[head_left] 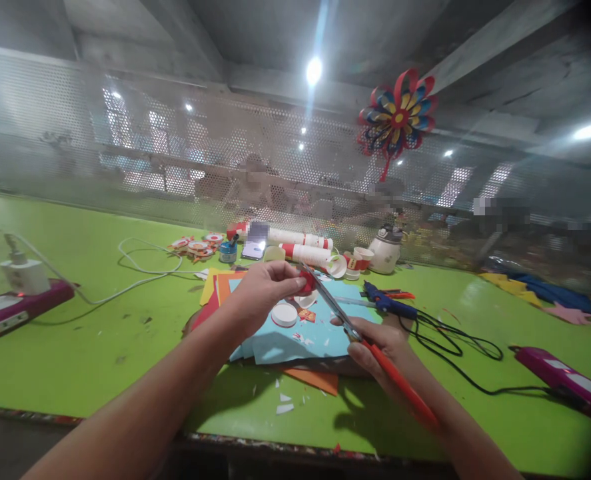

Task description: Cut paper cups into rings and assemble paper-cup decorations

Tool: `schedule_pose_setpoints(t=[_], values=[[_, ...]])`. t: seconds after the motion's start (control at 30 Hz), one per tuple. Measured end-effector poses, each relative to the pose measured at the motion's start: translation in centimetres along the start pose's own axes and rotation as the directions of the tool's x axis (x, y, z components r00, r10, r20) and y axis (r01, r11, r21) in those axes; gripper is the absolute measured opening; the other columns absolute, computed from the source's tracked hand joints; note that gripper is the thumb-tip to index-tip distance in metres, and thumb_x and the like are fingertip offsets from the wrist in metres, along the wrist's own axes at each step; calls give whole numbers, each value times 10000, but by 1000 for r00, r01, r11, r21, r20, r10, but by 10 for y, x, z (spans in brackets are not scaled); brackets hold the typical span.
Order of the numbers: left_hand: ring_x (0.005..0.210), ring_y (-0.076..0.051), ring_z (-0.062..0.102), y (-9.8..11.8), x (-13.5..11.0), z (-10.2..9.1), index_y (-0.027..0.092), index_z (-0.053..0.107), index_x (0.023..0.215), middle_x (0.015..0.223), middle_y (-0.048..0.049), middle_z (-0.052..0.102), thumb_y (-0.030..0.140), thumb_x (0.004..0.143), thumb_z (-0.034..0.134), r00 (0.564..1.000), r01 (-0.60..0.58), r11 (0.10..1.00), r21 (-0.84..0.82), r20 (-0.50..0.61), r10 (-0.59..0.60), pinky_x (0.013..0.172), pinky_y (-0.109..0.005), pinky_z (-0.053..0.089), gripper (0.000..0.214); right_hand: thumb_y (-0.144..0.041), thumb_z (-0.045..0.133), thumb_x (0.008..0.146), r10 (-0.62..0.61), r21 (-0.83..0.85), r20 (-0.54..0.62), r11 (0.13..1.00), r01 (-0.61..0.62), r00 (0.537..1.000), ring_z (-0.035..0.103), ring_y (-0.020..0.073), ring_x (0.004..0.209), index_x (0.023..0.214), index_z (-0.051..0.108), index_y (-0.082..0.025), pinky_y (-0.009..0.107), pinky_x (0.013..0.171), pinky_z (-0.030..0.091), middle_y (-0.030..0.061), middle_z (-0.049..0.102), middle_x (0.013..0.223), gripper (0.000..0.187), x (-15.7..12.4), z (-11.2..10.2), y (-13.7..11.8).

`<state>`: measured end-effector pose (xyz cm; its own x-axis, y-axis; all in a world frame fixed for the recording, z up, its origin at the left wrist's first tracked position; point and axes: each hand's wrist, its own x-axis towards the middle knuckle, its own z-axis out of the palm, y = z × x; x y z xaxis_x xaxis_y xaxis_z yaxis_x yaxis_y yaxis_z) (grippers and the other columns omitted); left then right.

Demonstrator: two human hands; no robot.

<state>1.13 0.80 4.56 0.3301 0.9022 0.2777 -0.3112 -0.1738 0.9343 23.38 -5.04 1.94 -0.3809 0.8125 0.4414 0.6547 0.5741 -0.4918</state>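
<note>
My left hand (265,288) is closed in a pinch on a small red paper piece (306,283), held above a stack of coloured paper sheets (295,340). My right hand (382,347) grips red-handled scissors (348,320), whose blades point up and left and meet the red piece. A white round disc (284,315) and small paper scraps lie on the light blue top sheet under my hands.
A blue glue gun (388,303) with a black cord lies to the right of the sheets. Paper cups (308,253), a white kettle (386,252) and a phone (254,249) stand at the back by a perforated screen. Purple devices (18,310) (565,383) sit left and right. A paper pinwheel (399,117) hangs on the screen.
</note>
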Motion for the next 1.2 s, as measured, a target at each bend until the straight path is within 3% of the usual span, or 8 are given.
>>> schedule_pose_setpoints(t=[0.13,0.23,0.4,0.53,0.67,0.9,1.03,1.2], values=[[698,-170,642,-1,1,-1,141,601,635,710,-68,685,259,658,761,1000,6,1000,-7,7,-6,701,-326,474,200,-524,458,881,112,81,-41,991,-108,993,440,108,478,1019,657,-132,222,480,380,-20,506,560,460,-2,5,0],[696,-176,649,-1,2,-2,139,600,631,713,-69,687,253,646,771,999,26,998,-50,32,-25,715,-340,484,206,-504,479,877,175,87,-76,982,-168,982,453,113,486,1006,649,-132,223,482,401,-20,506,556,428,-1,4,0],[675,-162,642,1,0,-3,128,632,646,717,-68,682,227,653,753,989,81,997,-2,125,-80,717,-326,483,157,-414,565,848,143,30,-110,990,-140,984,569,157,662,978,638,-141,251,608,465,40,635,770,311,8,-10,-5],[664,-151,619,1,-3,-4,138,665,683,728,-75,684,259,685,728,964,88,990,108,240,-112,658,-297,461,136,-350,551,876,82,260,-50,963,-66,995,601,160,722,1177,555,-162,271,660,496,41,637,855,355,24,-19,-15],[634,-147,594,2,-4,-3,147,686,690,697,-69,680,256,693,710,936,58,978,202,329,-124,617,-286,447,111,-313,625,828,-9,336,20,942,2,1000,589,141,677,1130,592,-154,273,630,507,36,633,835,343,41,-17,-28],[576,-142,562,3,-4,0,137,694,661,627,-66,671,215,659,696,927,93,961,260,329,-179,585,-283,428,78,-266,614,845,-65,553,131,833,-18,989,609,151,706,1159,546,-182,282,613,512,41,641,864,332,43,-2,-29],[630,-154,587,-1,-4,3,132,685,691,666,-70,662,211,664,700,935,196,970,145,272,-229,616,-289,436,84,-272,617,845,-10,560,43,828,-16,999,592,136,664,1146,534,-193,287,610,514,30,620,850,322,40,2,-21],[726,-157,601,-11,-6,13,133,682,791,761,-75,651,240,718,698,944,237,962,-133,267,-195,661,-278,425,130,-246,603,842,13,472,-210,877,90,978,587,138,708,1123,538,-193,283,656,515,20,597,848,293,39,9,-21]])
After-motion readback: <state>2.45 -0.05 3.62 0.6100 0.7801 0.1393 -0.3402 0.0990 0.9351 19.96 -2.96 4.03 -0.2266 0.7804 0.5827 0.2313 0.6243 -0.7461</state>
